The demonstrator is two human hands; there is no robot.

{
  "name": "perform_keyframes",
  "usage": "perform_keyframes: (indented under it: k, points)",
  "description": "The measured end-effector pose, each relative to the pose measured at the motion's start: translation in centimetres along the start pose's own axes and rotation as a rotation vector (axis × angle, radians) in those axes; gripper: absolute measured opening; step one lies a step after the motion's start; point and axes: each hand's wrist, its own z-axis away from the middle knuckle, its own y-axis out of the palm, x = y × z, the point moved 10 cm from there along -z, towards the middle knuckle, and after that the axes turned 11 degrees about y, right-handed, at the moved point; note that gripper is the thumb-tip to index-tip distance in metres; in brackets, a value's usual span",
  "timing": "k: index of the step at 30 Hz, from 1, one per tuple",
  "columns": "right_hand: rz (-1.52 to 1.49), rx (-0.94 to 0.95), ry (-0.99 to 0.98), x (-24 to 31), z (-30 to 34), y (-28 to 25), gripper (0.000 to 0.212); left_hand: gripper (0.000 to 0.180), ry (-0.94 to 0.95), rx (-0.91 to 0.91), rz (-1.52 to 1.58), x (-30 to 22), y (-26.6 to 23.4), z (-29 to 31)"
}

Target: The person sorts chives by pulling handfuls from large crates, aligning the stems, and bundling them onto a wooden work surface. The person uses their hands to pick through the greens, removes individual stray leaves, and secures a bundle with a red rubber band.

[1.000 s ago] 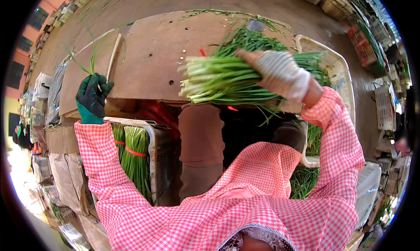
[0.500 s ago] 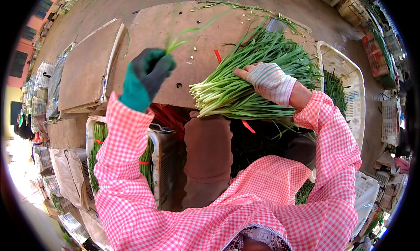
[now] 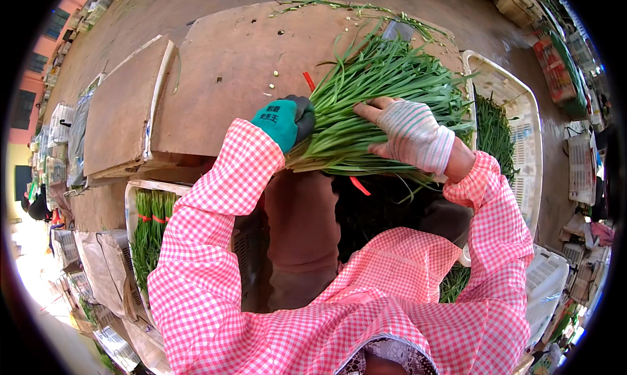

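A big loose pile of garlic chives (image 3: 398, 68), green leaves with pale stems, lies across the brown board (image 3: 228, 55). My left hand (image 3: 287, 121), in a green and dark-grey glove, is closed around stems at the pile's left end; its fingertips are partly hidden. On top of the leaves rests my right hand (image 3: 413, 128) in a striped fingerless glove, fingers stretched out and apart. A red strip (image 3: 360, 186) shows at the pile's near side, and another red end (image 3: 309, 81) sticks out on the far side.
A white crate (image 3: 535, 140) with loose greens stands right of the board. Tied green bundles (image 3: 151, 228) fill a crate at the left. A second board (image 3: 124, 107) lies on the left, and cut scraps (image 3: 353, 8) line the far edge.
My left hand came down and right from above the board, where it held a few green blades, to the stem ends. My right hand stayed on the leaves, its fingers spreading wider.
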Motion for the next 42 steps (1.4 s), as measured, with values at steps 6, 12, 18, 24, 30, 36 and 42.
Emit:
perform_keyframes:
  k: [6,12,18,24,30,36,42]
  points:
    - [-0.217,-0.119,0.024,-0.2,1.2,-3.1,0.033,0.025,-0.058,0.103,-0.100,1.3,1.2,0.3]
    - [-0.241,-0.318,-0.105,3.4,-1.5,-2.9,0.020,0.019,0.015,-0.083,-0.079,2.0,0.5,1.0]
    - [-0.356,-0.563,-0.085,1.5,-3.2,-5.5,0.018,0.022,0.290,-0.553,0.028,3.2,-2.6,1.2]
    - [-0.559,-0.482,0.070,-0.2,-1.4,-8.0,0.021,0.029,-0.114,-0.195,0.617,0.4,-3.6,-5.6]
    - [-0.571,-0.463,-0.046,1.7,-0.6,-7.9,0.018,0.028,0.093,-0.208,0.766,-5.9,-6.0,-9.0]
    - [-0.576,-0.408,-0.058,2.0,0.0,-3.7,0.013,0.024,-0.055,0.098,-0.090,1.4,-0.6,-3.1]
    - [-0.425,-0.517,-0.113,3.7,-2.9,-3.2,0.012,0.021,0.044,0.011,0.031,5.0,1.5,2.2]
